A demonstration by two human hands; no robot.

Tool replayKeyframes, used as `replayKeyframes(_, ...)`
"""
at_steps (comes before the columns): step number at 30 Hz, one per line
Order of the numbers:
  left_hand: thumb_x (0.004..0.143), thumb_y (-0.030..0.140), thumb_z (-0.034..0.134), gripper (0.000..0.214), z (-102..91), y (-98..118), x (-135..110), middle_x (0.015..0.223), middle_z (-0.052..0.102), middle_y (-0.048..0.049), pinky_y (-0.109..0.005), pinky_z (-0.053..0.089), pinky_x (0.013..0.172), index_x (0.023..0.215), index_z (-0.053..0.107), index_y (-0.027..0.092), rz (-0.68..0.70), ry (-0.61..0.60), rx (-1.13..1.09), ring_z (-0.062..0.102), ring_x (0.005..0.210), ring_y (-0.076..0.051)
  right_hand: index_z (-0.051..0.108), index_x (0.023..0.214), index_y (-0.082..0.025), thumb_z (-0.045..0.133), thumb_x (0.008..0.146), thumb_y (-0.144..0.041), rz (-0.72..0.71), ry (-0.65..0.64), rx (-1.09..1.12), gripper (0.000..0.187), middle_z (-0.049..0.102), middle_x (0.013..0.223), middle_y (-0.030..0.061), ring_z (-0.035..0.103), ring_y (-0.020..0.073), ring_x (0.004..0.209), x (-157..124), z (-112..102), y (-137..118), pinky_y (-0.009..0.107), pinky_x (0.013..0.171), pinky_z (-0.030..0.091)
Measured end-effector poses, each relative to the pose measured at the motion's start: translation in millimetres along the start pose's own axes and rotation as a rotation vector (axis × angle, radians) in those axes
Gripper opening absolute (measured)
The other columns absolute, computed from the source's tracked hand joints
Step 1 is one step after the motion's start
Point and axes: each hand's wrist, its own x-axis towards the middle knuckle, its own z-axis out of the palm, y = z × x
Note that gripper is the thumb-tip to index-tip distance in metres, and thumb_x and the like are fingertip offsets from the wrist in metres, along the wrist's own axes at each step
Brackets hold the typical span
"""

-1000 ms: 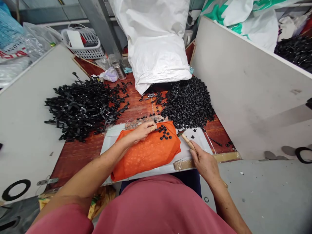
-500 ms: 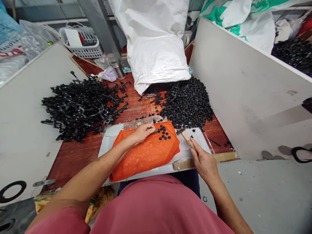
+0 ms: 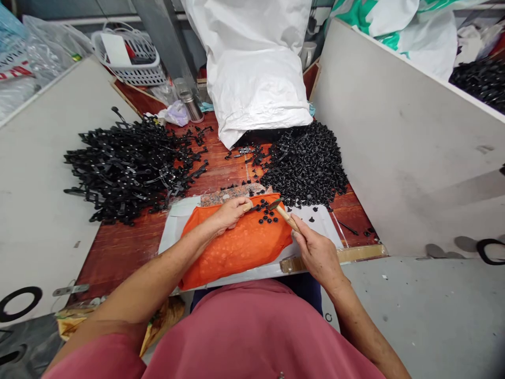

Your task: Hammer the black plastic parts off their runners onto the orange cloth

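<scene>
Right hand (image 3: pixel 315 247) grips a hammer (image 3: pixel 288 217) over orange cloth (image 3: pixel 236 255); left hand (image 3: pixel 233 213) pinches a slim dark piece (image 3: pixel 255 209).
The tabletop's (image 3: pixel 118 250) front edge runs beneath the right hand, with room between it and the grey partition (image 3: pixel 398 142) at right; a black pile (image 3: pixel 305 166) crowds the way ahead. Half a second ago the hammer's head hung at the cloth's right edge; now it is over black caps (image 3: pixel 268 220) near the left hand, contact unclear from here.

Cloth (image 3: pixel 236 252) orange, paler blotches; buttons (image 3: pixel 275 220) on it black. Hammer (image 3: pixel 287 217): pale tan handle, dark head. Tabletop (image 3: pixel 118 252) reddish-brown, streaky. Stone slab (image 3: pixel 215 199) speckled pinkish-grey. Sack (image 3: pixel 258 79) plain white.
</scene>
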Motion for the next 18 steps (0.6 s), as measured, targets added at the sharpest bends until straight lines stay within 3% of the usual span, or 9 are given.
replayKeyframes(5,0.088,0.05,0.062,0.03,2.9,0.1,3.3,0.058,0.029,0.011,-0.02,0.008,0.037,0.087,0.052,0.022,0.013,0.014,0.032,0.018,0.036,-0.004,0.049,0.155,-0.033,0.043,0.106,-0.031,0.014,-0.013,0.029,0.05,0.077,0.125,0.0042,0.076,0.0237,0.104,-2.9,1.9,1.2,0.034,0.088,0.06)
replayKeyframes(10,0.085,0.044,0.064,0.026,6.2,0.7,2.4,0.057,0.033,0.0103,-0.02,0.013,0.041,0.083,0.053,0.02,0.037,0.066,0.036,0.02,0.041,-0.004,0.05,0.155,-0.033,0.044,0.106,-0.03,-0.013,-0.015,-0.023,0.05,0.079,0.119,0.0037,0.077,0.0222,0.095,1.8,-0.1,-0.9,0.031,0.081,0.059)
replayKeyframes(18,0.085,0.044,0.061,0.026,5.2,-10.1,10.3,0.057,0.037,0.0084,-0.021,0.02,0.047,0.081,0.056,0.02,0.116,0.109,0.088,0.028,0.048,-0.007,0.039,0.162,-0.031,0.04,0.107,-0.028,-0.13,0.023,-0.142,0.055,0.079,0.111,0.006,0.074,0.018,0.087,17.2,-4.3,-21.4,0.026,0.079,0.055)
